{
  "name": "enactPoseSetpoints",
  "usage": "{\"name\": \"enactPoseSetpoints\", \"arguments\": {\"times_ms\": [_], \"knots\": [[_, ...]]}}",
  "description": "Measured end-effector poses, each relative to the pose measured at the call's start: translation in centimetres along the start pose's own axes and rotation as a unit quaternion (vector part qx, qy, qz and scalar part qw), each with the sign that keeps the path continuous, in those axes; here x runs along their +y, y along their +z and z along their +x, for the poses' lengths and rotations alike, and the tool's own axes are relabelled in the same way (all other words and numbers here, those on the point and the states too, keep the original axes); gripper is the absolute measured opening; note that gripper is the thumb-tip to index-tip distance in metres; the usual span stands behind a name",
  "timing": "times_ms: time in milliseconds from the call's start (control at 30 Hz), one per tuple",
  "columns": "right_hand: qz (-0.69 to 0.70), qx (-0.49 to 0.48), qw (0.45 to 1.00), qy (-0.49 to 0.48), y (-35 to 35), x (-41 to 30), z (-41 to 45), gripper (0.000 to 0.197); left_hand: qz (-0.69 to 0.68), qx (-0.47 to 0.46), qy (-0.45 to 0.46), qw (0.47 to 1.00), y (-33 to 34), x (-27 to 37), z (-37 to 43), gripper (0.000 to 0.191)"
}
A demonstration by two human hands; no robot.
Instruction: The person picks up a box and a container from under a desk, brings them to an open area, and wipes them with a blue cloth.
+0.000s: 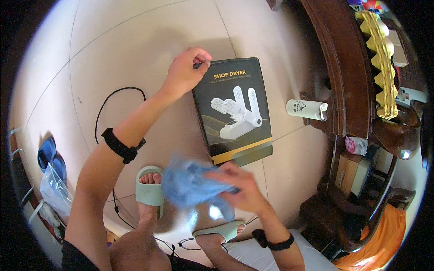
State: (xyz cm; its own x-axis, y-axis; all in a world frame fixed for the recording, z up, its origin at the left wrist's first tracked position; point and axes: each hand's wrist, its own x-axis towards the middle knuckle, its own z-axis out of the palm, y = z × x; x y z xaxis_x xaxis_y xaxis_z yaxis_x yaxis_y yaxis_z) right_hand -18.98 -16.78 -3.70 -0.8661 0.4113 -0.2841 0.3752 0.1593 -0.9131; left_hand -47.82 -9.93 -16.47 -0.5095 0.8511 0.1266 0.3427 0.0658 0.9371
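Note:
A black cardboard box (pixel 237 111) stands on the tiled floor in front of me. Its upper face bears writing and a picture of a white appliance with several perforated arms. At the box's far left corner, my left hand (pixel 188 69) pinches the edge between thumb and curled fingers. My right hand (pixel 240 188), blurred by motion, grips a crumpled blue cloth (pixel 193 184). The cloth hangs in the air just off the near side of the box, above the floor between my slippered feet.
A white bottle (pixel 305 110) is right of the box, beside dark wooden furniture (pixel 332 67) bearing a yellow egg tray (pixel 379 67). Black cable (pixel 101 108) loops left across the floor. Dark blue slippers (pixel 51 155) and a clear plastic bag (pixel 54 188) lie far left.

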Motion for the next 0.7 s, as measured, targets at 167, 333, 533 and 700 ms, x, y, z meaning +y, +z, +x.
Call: {"name": "enactPoseSetpoints", "arguments": {"times_ms": [167, 333, 533, 700], "knots": [[0.033, 0.306, 0.929, 0.206, -7.1, 4.8, -2.1, 0.028, -0.008, -0.039, -0.007, 0.999, -1.3, -0.8, 0.6, 0.019], [0.204, 0.478, 0.825, 0.221, -10.9, 5.1, -4.9, 0.044, 0.021, -0.054, -0.044, 0.997, -1.2, -0.6, 1.0, 0.024], [0.183, 0.545, 0.796, 0.192, -8.7, 5.5, -7.0, 0.044, 0.016, -0.124, -0.063, 0.990, -1.5, -0.6, 1.0, 0.023], [0.132, 0.542, 0.807, 0.195, -7.5, 6.5, -5.5, 0.045, 0.027, -0.148, -0.088, 0.985, -1.7, -1.1, 2.3, 0.026]]}}
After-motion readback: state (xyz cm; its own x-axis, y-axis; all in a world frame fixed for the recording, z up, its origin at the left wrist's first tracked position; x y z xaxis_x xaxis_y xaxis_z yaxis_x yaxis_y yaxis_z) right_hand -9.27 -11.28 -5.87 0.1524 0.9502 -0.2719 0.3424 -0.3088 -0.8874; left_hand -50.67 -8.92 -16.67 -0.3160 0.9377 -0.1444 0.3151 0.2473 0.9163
